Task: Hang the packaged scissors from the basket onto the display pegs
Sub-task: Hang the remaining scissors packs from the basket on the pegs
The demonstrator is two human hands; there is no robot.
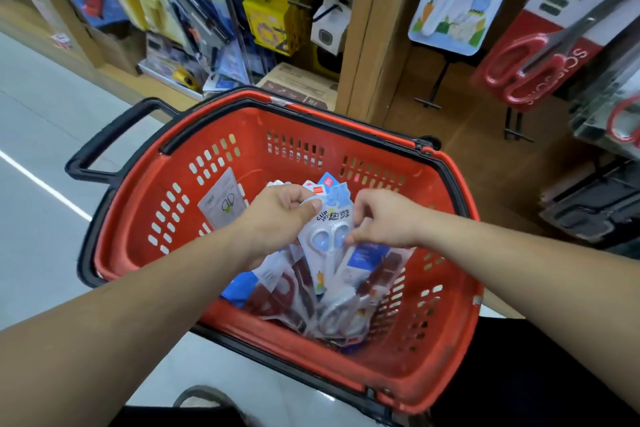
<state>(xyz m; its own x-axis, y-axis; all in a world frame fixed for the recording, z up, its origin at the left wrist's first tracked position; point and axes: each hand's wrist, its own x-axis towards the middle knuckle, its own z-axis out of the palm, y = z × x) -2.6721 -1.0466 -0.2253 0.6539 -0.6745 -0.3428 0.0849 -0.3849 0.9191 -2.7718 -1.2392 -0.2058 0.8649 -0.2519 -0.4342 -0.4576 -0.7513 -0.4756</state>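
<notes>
A red plastic basket (433, 350) with a black rim stands on the floor below me, holding several packaged scissors (311, 298). My left hand (277, 218) grips the top of a pale pack of white and blue scissors (327, 243) over the basket. My right hand (384, 218) pinches the same pack at its right edge. On the brown display wall at the right, a matching white scissors pack (460, 0) and a red-handled scissors pack (540, 59) hang on pegs. An empty black peg (436, 87) sticks out below them.
A grey pouch (223, 199) leans on the basket's left inner wall. The basket's black handle (104, 146) juts left over the pale floor. More hanging goods fill the shelves at the back left, with a brown box (301, 83) behind the basket. Dark trays (595, 204) sit at the right.
</notes>
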